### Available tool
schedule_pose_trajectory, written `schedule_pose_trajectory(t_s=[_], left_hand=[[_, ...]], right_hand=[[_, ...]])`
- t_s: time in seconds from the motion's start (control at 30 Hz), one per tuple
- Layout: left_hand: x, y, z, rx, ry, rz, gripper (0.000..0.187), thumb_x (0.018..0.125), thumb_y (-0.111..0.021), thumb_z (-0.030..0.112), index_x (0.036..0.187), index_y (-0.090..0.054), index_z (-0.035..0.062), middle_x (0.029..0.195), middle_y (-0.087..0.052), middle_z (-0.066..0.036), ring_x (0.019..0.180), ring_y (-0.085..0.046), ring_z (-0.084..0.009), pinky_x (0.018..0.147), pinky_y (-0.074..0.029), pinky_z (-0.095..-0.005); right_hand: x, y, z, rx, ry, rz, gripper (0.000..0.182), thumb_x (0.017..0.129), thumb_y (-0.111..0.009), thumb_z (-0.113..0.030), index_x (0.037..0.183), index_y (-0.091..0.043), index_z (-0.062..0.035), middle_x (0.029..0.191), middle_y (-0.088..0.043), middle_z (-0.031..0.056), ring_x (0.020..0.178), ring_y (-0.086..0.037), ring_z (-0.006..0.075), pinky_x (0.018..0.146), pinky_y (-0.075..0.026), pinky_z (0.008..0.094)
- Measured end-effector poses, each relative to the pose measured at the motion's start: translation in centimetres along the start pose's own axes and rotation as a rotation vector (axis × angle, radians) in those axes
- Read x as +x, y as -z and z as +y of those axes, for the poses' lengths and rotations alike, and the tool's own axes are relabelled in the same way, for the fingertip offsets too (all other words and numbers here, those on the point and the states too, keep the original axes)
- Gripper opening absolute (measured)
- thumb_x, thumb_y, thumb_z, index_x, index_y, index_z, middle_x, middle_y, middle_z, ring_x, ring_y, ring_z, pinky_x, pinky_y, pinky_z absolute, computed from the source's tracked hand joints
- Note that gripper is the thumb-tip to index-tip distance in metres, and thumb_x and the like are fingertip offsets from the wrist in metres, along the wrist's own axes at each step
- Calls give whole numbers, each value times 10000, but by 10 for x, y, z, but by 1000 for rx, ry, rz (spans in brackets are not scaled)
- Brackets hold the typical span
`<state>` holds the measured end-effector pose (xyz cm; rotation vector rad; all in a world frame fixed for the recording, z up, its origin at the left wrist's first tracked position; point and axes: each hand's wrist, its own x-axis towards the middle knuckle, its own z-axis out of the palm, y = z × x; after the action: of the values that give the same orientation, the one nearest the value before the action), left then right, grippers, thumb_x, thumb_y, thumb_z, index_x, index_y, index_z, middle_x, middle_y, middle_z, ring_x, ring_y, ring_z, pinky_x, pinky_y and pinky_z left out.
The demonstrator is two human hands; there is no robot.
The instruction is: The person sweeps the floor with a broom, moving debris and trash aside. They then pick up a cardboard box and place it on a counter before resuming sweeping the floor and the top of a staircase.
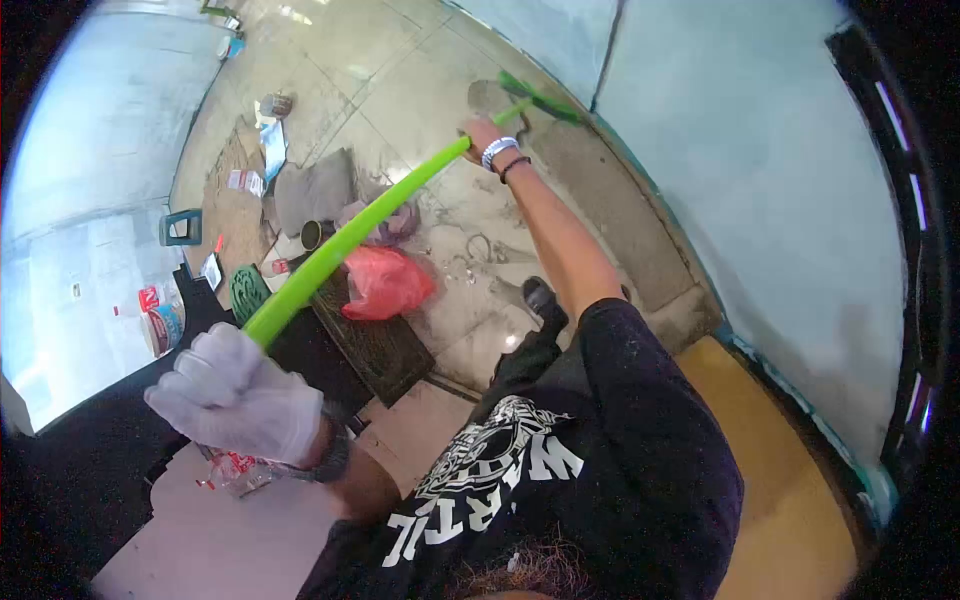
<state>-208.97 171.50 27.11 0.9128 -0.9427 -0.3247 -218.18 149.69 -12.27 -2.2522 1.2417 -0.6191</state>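
A long bright-green handle (355, 230) slants across the view, leading to a green broom head (540, 97) on the floor by the right-hand wall. My left hand (240, 395), in a white glove, is closed around the near end of the handle. Farther down the same handle, my bare right hand (483, 137) is wrapped around it, with a white bracelet and a dark band at the wrist. The broom head is slightly blurred, and part of the handle near it lies behind my right hand.
A red plastic bag (387, 283) lies on the dirty tiled floor, close to a grey cushion (315, 190) and a dark mat (375, 345). Flattened cardboard (230, 190), a small blue stool (181, 228) and a bucket-like tub (163, 328) are to the left. A blue wall (760, 180) bounds the right.
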Motion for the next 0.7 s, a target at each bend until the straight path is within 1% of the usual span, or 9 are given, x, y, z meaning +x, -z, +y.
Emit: schedule_pose_trajectory(t_s=[0.03, 0.13, 0.27, 0.37, 0.43, 0.5, 0.57, 0.63, 0.7], left_hand=[[-18, -10, -5, 71, -63, 73, 385, 917, -340, 246, 557, -256, 136, 481, -223, 35, 440, -234, -88, 436, -243, -248], [-66, -19, -33, 193, 18, -4, 362, 892, -401, 241, 571, -280, 128, 564, -254, 31, 531, -285, -121, 531, -299, -295], [-101, -23, -64, 217, 67, -82, 356, 884, -438, 286, 595, -343, 102, 607, -360, -8, 601, -370, -159, 694, -375, -356], [-95, -20, -81, 178, 65, -51, 353, 883, -441, 289, 604, -350, 92, 612, -380, -14, 604, -396, -171, 682, -383, -349], [-89, -24, -85, 162, 71, -32, 335, 880, -437, 257, 612, -342, 81, 589, -374, -22, 590, -404, -178, 662, -392, -343], [-77, -32, -75, 178, 41, -14, 314, 869, -444, 220, 611, -337, 77, 572, -363, -25, 582, -399, -177, 647, -393, -341], [-58, -20, -53, 29, 16, -121, 239, 811, -466, 148, 613, -356, 72, 551, -372, -36, 572, -404, -185, 616, -398, -336], [-47, -15, -26, 340, -48, -160, 243, 812, -457, 132, 603, -346, 80, 537, -358, -33, 551, -392, -178, 613, -394, -323], [-33, -8, -1, 17, 12, -98, 229, 781, -468, 88, 591, -341, 83, 530, -351, -38, 542, -395, -169, 598, -393, -318]], right_hand=[[10, -3, -1, 0, 30, 61, 132, 680, -590, -196, 762, -567, -95, 828, -592, 149, 826, -560, 322, 717, -462, 390], [39, -5, 2, 4, 113, 111, 92, 709, -560, -163, 775, -577, -102, 834, -595, 152, 823, -567, 319, 713, -462, 395], [68, -3, 18, -45, 58, 3, 108, 736, -526, -145, 807, -589, -94, 790, -601, 161, 784, -588, 326, 681, -471, 414], [79, 4, 23, -59, 87, 30, 102, 734, -524, -133, 794, -594, -89, 783, -604, 162, 770, -590, 333, 669, -473, 414], [88, -21, 44, -28, 57, 11, 97, 733, -530, -130, 792, -597, -93, 800, -604, 167, 778, -591, 331, 675, -471, 416], [80, -4, 34, 8, 50, -10, 94, 726, -540, -131, 790, -595, -89, 801, -603, 170, 778, -592, 330, 675, -469, 422], [52, 20, 14, -24, 10, -22, 97, 700, -574, -135, 776, -579, -75, 805, -597, 173, 775, -585, 335, 683, -464, 428], [29, 38, -8, -32, -86, -1, 101, 685, -587, -131, 762, -571, -68, 801, -592, 171, 776, -577, 340, 685, -463, 426], [19, 43, -22, -23, 4, 17, 97, 696, -573, -133, 763, -567, -63, 791, -584, 167, 782, -564, 346, 689, -462, 424]])
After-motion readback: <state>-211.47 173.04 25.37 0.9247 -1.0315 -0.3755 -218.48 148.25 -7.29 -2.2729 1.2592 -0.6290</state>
